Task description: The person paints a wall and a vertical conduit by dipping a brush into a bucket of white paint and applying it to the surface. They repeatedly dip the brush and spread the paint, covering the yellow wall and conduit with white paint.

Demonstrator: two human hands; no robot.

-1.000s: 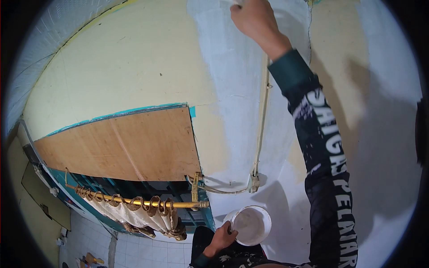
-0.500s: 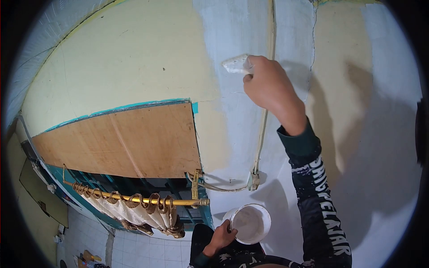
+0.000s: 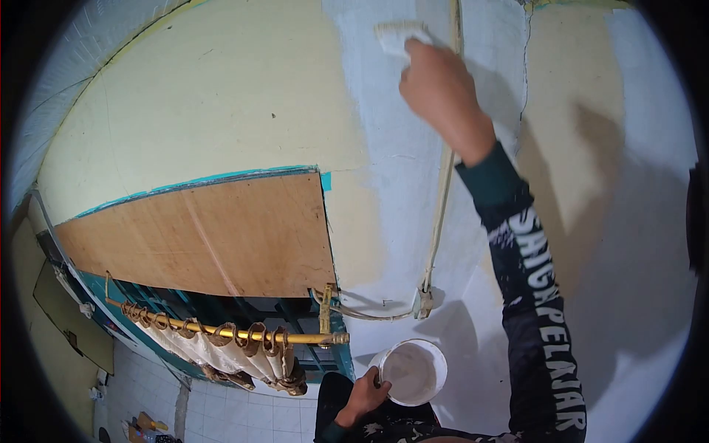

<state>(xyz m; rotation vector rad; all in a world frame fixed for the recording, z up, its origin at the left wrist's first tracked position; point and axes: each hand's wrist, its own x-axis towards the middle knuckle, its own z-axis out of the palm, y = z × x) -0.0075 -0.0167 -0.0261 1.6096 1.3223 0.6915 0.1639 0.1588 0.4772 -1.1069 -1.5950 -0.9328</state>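
Note:
My right hand (image 3: pixel 443 85) is closed around a wide paintbrush (image 3: pixel 401 35), held up high against the wall. The brush's bristles lie on a strip of whitish paint (image 3: pixel 384 125) that runs down beside a cable conduit (image 3: pixel 445 177). Low in the view, my left hand (image 3: pixel 367 395) grips the rim of a white bucket (image 3: pixel 437 363). Pale paint sits inside that bucket. Cream-coloured wall (image 3: pixel 244 88) shows to the left of the painted strip.
Left of the bucket, a gold curtain rod (image 3: pixel 295 338) with a bunched curtain (image 3: pixel 251 358) juts out before a barred window. A plywood panel (image 3: pixel 199 232) covers the part above. An electrical box (image 3: pixel 423 303) with loose cable is fixed on the wall. Tiled floor (image 3: pixel 244 421) lies below.
My right hand has moved the paintbrush upward along the wall, and its bristles now show more plainly. The left hand stays on the bucket rim.

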